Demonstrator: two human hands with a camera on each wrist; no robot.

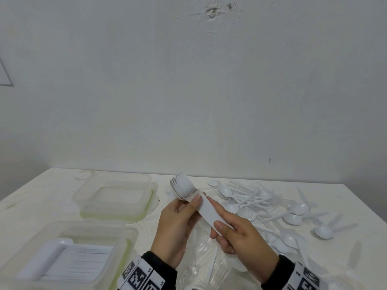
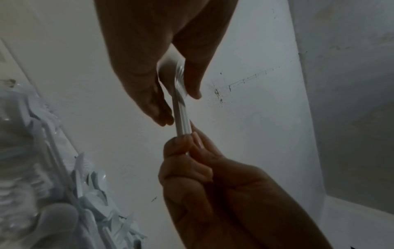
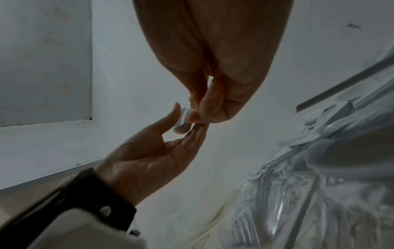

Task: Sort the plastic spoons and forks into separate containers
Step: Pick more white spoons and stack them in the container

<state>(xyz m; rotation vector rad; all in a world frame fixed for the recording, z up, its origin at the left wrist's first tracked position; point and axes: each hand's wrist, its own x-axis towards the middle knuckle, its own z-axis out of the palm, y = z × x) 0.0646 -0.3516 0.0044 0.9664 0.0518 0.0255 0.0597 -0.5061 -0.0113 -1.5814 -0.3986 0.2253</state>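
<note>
Spoons (image 1: 189, 190), nested in a stack, sit between both hands: left hand (image 1: 178, 225) pinches the bowl end, right hand (image 1: 240, 233) grips the handles. Near container (image 1: 117, 266) already holds cutlery; far container (image 1: 83, 195) looks empty. Loose pile (image 1: 272, 206) on the surface (image 1: 41, 195) remains, so plenty is left.

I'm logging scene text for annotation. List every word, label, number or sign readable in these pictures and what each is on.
"L4": on the white marker band on the left wrist, beside its black-and-white square code.
"L5": on the same band, further right, small and only just legible.
Right wrist band: square codes show, but the lettering is too small to read.
Stack of spoons, containers, wall: no text visible.
</note>
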